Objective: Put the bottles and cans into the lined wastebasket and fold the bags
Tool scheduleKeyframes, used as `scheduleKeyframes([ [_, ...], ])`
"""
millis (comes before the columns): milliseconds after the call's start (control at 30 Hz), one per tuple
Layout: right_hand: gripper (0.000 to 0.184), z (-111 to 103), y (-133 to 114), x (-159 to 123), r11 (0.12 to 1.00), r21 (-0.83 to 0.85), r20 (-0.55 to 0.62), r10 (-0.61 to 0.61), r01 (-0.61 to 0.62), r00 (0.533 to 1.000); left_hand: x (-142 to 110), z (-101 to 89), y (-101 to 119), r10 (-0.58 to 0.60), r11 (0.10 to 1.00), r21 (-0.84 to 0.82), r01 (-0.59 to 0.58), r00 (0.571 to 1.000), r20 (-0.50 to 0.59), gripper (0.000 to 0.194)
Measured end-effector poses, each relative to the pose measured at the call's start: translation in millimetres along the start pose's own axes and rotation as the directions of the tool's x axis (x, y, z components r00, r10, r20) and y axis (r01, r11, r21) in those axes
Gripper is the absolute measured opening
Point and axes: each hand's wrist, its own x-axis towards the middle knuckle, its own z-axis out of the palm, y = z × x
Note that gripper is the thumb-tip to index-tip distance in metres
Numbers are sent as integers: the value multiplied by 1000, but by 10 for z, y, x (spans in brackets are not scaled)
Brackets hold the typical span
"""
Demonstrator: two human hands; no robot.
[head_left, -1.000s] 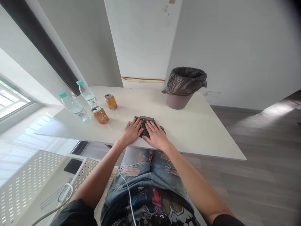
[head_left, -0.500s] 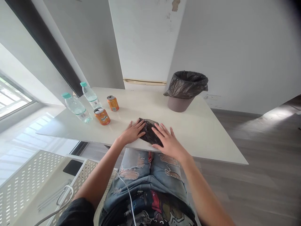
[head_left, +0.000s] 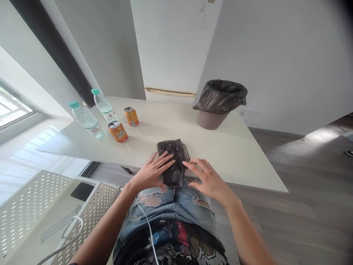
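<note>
A crumpled black plastic bag (head_left: 175, 177) is lying at the lower centre of the frame, its near end overhanging the front edge of the white tabletop (head_left: 237, 158), presumably because that spot is keeping it within easy reach. The left hand (head_left: 151, 172) is resting with fingers spread over the bag, seemingly steadying it without gripping. The right hand (head_left: 207, 181) is hovering by the bag's right side, loosely curled, thumb apart, grasping nothing visible; whether its index fingertip is touching cannot be told. Both forearms (head_left: 106, 221) are angling inward from the lower corners.
</note>
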Motion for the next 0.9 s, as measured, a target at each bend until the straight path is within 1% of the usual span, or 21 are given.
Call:
scheduleKeyframes([
  [33,86,26,54,60,998,-53,-23,-33,32,999,-11,-12,-9,-15,1000,22,16,1000,-16,110],
  [100,92,109,158,185,984,-121,-7,-132,130,991,-10,-41,-30,-22,999,44,24,999,-36,100],
  [167,91,209,230,280,969,-124,33,-212,214,977,-12,-46,-44,10,999,43,-9,1000,-22,96],
  [233,87,299,261,321,964,-99,31,-245,247,969,-35,-3,-47,28,999,44,-27,999,-22,92],
  [267,84,333,265,322,965,-87,12,-247,247,969,-52,35,-45,26,999,42,-25,999,-41,87],
  [300,82,358,264,315,967,-74,-14,-245,243,969,-69,80,-40,23,999,31,-21,997,-79,80],
  [367,75,381,251,290,970,-46,-61,-242,240,968,-86,172,-23,6,999,-35,-13,980,-197,61],
  [400,67,383,241,281,970,-25,-79,-244,242,967,-79,208,-11,-23,996,-94,-1,967,-255,54],
  [433,56,380,227,280,972,8,-105,-233,235,967,-57,229,3,-81,985,-168,30,949,-304,49],
  [467,43,377,211,289,975,54,-138,-204,213,969,-20,234,18,-173,964,-251,90,927,-334,43],
  [500,30,374,192,309,978,108,-171,-158,177,973,33,221,31,-290,927,-333,174,896,-336,35],
  [533,24,373,171,342,978,167,-197,-92,126,976,99,193,40,-411,874,-404,271,856,-315,29],
  [567,27,376,151,387,971,231,-212,-11,61,977,177,154,44,-516,814,-456,359,808,-285,27],
  [600,32,383,132,441,954,301,-218,81,-12,973,262,110,42,-595,760,-489,429,763,-255,29],
  [633,33,393,116,503,924,374,-213,171,-81,962,349,67,34,-648,715,-509,479,728,-225,30],
  [733,27,436,92,693,813,538,-187,374,-224,908,582,-10,-1,-724,641,-524,560,668,-172,18],
  [767,28,451,90,745,795,554,-194,413,-249,890,636,-12,-5,-738,639,-507,579,648,-189,18],
  [800,30,465,87,785,793,548,-208,437,-266,875,676,-3,-1,-740,654,-471,592,630,-236,24],
  [833,31,475,83,813,804,527,-232,447,-275,864,701,13,10,-721,689,-417,593,622,-307,31],
  [867,32,481,75,829,822,499,-268,448,-276,853,713,35,26,-672,741,-348,575,635,-381,36],
  [900,35,483,62,834,844,463,-315,441,-269,840,717,60,43,-596,801,-269,534,678,-430,40],
])
